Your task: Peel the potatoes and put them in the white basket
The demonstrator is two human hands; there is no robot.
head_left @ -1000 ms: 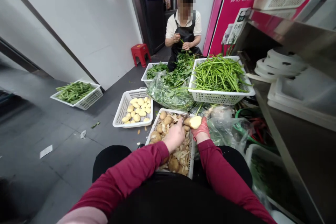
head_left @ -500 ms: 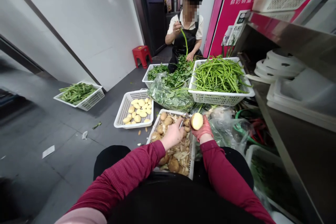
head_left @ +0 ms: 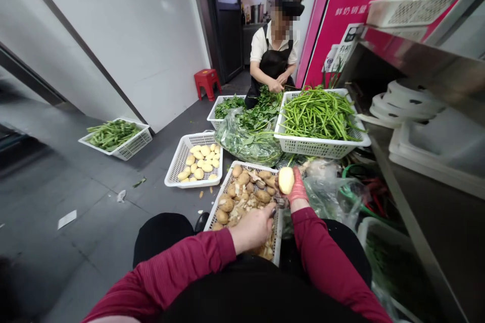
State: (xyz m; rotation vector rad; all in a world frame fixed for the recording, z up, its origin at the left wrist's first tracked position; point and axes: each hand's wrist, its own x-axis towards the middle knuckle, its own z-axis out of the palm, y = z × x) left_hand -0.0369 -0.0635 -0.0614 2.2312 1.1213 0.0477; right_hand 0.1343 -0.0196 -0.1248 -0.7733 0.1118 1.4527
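Observation:
My left hand [head_left: 254, 227] is closed round the handle of a peeler [head_left: 279, 204], whose head is just below my right hand. In my right hand [head_left: 298, 189], which wears a reddish glove, sits a peeled, pale yellow potato [head_left: 286, 180]. Under both hands is a white basket [head_left: 278, 242] with unpeeled potatoes [head_left: 226, 203] and loose peelings [head_left: 248, 201]. To its left, a second white basket [head_left: 172, 174] contains peeled potatoes [head_left: 198, 173].
A person [head_left: 275, 60] sits opposite, hands over leafy greens [head_left: 261, 116]. A basket of green stems [head_left: 318, 113] stands front right, beside a metal shelf [head_left: 401, 186]. A red stool [head_left: 207, 84] and another vegetable basket [head_left: 131, 146] are on the left.
My left hand has moved down and toward me with the peeler, uncovering more unpeeled potatoes. The person opposite has lowered a raised hand, and the long green stem no longer shows there.

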